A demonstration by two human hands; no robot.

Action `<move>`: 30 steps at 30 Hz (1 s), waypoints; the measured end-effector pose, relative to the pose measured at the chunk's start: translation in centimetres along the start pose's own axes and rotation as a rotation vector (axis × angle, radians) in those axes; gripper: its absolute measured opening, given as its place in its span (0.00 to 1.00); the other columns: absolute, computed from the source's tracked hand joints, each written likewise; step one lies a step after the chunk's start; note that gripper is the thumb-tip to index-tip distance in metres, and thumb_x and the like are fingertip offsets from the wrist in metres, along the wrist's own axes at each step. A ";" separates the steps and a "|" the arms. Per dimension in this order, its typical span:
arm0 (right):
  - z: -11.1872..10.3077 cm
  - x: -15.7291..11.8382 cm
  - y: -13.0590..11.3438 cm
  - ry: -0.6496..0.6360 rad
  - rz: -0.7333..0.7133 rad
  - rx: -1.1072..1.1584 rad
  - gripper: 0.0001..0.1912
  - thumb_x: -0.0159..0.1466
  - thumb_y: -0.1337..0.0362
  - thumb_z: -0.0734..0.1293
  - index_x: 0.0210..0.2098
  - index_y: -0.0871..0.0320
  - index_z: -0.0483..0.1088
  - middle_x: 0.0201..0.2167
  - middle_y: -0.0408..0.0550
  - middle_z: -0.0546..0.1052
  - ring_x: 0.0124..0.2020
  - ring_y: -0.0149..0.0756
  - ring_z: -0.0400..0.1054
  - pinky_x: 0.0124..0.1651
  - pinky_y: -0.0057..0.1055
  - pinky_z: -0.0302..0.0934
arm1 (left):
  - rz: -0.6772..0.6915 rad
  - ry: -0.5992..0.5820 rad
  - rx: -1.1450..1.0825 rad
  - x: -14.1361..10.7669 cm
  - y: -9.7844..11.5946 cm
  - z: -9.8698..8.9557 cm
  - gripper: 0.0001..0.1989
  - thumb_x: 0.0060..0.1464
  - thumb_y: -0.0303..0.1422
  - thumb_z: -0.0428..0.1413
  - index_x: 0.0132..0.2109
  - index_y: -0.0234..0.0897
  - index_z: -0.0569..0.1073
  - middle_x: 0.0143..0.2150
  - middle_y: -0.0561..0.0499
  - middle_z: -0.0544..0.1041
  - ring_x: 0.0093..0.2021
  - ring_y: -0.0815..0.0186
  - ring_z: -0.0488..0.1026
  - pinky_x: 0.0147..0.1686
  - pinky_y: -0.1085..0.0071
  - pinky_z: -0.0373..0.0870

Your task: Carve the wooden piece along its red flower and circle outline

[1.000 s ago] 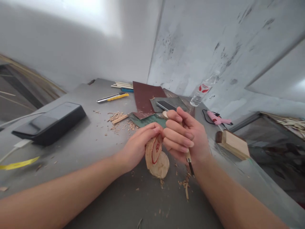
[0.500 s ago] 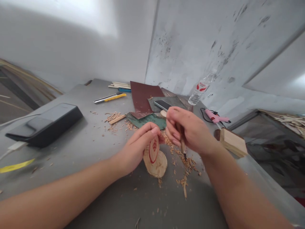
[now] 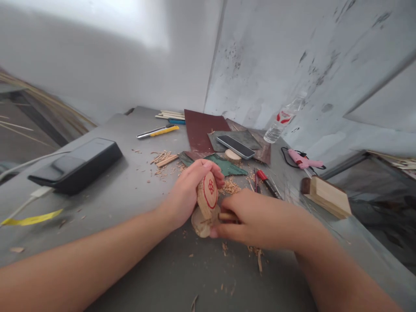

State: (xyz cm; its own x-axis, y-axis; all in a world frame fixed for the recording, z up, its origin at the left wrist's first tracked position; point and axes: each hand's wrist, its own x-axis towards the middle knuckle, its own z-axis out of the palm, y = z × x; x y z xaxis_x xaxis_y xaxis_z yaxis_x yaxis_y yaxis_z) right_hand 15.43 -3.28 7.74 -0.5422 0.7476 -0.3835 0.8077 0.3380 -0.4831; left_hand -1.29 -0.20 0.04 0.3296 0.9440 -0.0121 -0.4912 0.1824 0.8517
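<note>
In the head view my left hand (image 3: 183, 193) is wrapped round the edge of a wood slice (image 3: 208, 187), held tilted up. A red ring and a red flower-like figure are drawn on its face. Below it a second pale round wood slice (image 3: 199, 226) shows, partly covered. My right hand (image 3: 253, 216) grips a wooden-handled carving tool (image 3: 226, 216) low against the slices. The tool's tip is hidden, and my right thumb rests at the lower slice's edge.
Wood shavings (image 3: 230, 186), a red-handled tool (image 3: 267, 178), sandpaper (image 3: 203, 130), a phone (image 3: 236, 146) and a small wood slice (image 3: 233, 156) lie beyond my hands. A yellow utility knife (image 3: 159, 131), black device (image 3: 78, 162), bottle (image 3: 282, 121), pink glue gun (image 3: 303, 161) and wood block (image 3: 328, 197) surround them.
My right hand has moved down and left with the carving tool, from above the shavings to the wood slices. The slice in my left hand has turned its drawn face more toward me.
</note>
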 end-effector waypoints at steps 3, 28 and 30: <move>-0.8 -0.6 -0.6 0.131 -0.109 0.085 0.20 0.74 0.54 0.63 0.28 0.56 0.67 0.25 0.40 0.71 0.25 0.29 0.62 0.27 0.28 0.54 | -0.070 -0.008 -0.031 0.4 0.1 0.0 0.14 0.61 0.44 0.58 0.40 0.36 0.76 0.39 0.48 0.79 0.38 0.63 0.77 0.39 0.68 0.75; -0.8 -1.0 -0.9 0.518 -0.483 0.162 0.06 0.74 0.59 0.68 0.42 0.54 0.68 0.32 0.38 0.77 0.30 0.26 0.72 0.31 0.26 0.64 | -0.097 -0.229 -0.038 0.6 0.2 -0.3 0.17 0.64 0.44 0.54 0.31 0.37 0.71 0.26 0.54 0.74 0.26 0.68 0.70 0.33 0.70 0.73; -0.7 -1.3 -0.9 0.573 -0.502 0.154 0.06 0.73 0.61 0.69 0.42 0.54 0.68 0.33 0.38 0.78 0.32 0.27 0.73 0.33 0.27 0.66 | -0.102 -0.223 -0.041 0.7 0.2 -0.4 0.19 0.65 0.45 0.53 0.31 0.37 0.70 0.26 0.54 0.74 0.27 0.68 0.71 0.33 0.69 0.73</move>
State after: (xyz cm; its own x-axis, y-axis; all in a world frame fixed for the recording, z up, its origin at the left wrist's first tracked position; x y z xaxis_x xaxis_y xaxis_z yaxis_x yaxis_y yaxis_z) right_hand 15.59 -4.08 9.22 -0.5965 0.7191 0.3566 0.4332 0.6624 -0.6112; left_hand -1.45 0.55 -0.01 0.5471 0.8368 0.0229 -0.4771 0.2893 0.8299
